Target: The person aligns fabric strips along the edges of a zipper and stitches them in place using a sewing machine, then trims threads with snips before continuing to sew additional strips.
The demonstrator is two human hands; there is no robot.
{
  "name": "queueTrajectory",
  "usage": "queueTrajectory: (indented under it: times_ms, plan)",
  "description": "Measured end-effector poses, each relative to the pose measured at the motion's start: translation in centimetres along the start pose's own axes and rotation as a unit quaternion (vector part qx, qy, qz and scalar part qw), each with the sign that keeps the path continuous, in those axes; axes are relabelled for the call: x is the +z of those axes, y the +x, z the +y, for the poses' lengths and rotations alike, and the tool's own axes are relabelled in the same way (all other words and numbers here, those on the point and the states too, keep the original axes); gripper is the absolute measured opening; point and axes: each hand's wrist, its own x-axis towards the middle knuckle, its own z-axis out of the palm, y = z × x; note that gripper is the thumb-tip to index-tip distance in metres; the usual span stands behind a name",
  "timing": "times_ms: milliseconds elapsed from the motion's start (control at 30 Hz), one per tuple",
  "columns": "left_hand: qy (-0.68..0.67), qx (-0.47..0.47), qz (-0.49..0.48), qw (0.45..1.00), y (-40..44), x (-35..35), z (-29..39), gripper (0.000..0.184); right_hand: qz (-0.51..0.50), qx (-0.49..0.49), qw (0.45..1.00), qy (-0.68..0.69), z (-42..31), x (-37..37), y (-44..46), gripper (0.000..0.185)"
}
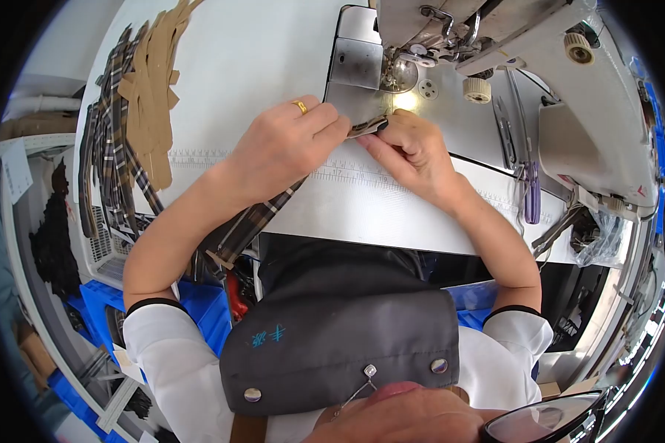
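A plaid fabric strip [367, 128] is stretched between my hands just in front of the sewing machine's needle area. My left hand [292, 144], with a ring on one finger, is closed on the strip's left part. Fingers of my right hand [415, 150] pinch its other end near the lit needle plate. Below my left wrist, a dark brown plaid length [255, 221] hangs over the table edge; whether it is the same piece is hidden by the hand. The sewing machine [488, 37] stands right beyond my hands.
Plaid strips [114, 140] and brown paper-like strips [151, 96] lie at the table's left. A printed ruler scale [362, 169] crosses the white tabletop. Tweezers [505, 133] and a purple-handled screwdriver [531, 199] lie right. Blue bins [205, 310] stand below.
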Motion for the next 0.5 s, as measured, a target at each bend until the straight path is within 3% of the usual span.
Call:
queueTrajectory:
  times_ms: [200,267,300,367,400,500]
  plan:
    - [-0.044,0.014,-0.021,0.999,0.2,-0.4,-0.2,0.023,-0.047,0.027,0.997,0.056,0.8,-0.4,0.0,0.03]
    - [-0.04,0.017,-0.04,0.998,0.4,-0.7,0.0,0.023,-0.032,-0.004,0.997,0.065,1.0,-0.6,0.0,0.031]
    - [-0.033,-0.012,-0.033,0.999,-0.3,-1.1,-0.9,0.02,-0.025,-0.019,0.997,0.07,1.2,-0.7,-0.1,0.031]
    - [-0.016,-0.072,-0.017,0.997,-2.3,-2.3,-3.6,0.016,0.044,0.14,0.981,0.126,2.4,-3.4,-1.9,0.031]
    - [-0.069,-0.12,-0.028,0.99,-2.5,-2.9,-3.6,0.013,0.079,0.217,0.961,0.154,2.6,-4.2,-2.0,0.032]
    - [-0.27,-0.261,-0.078,0.923,-3.0,-4.3,-2.1,0.011,0.033,0.226,0.953,0.197,2.3,-2.8,-0.9,0.023]
